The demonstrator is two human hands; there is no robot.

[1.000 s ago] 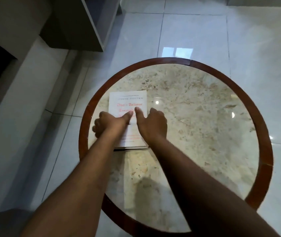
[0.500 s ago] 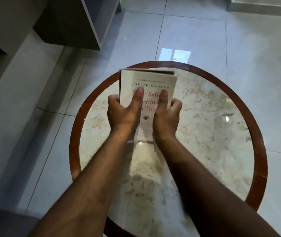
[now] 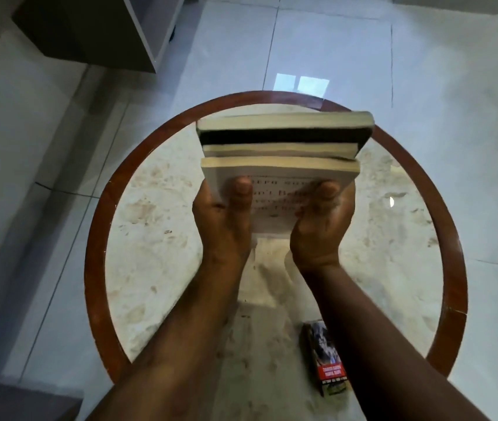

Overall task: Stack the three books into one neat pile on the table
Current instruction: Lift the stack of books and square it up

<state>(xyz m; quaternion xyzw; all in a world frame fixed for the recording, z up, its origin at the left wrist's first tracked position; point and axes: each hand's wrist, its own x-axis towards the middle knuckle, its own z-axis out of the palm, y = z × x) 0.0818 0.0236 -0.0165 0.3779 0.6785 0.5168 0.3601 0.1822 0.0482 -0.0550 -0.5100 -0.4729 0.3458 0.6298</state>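
Note:
Three books [image 3: 281, 153] are pressed together as one bundle and held in the air above the round marble table [image 3: 156, 238], tipped up so their page edges face me. The nearest one has a white cover with red lettering [image 3: 275, 205]; a black-covered book [image 3: 272, 136] lies in the middle of the bundle. My left hand [image 3: 226, 217] grips the bundle's left side with the thumb on the white cover. My right hand [image 3: 320, 226] grips the right side the same way. The fingers behind the bundle are hidden.
A small dark box with a red label [image 3: 326, 360] lies on the table near its front edge, beside my right forearm. The table has a brown wooden rim [image 3: 96, 268]. Pale floor tiles surround it, and a grey cabinet [image 3: 96, 28] stands at the upper left.
The books lay flat on the table under both hands a second ago. Both hands have since lifted them off the table and tilted them further up toward me.

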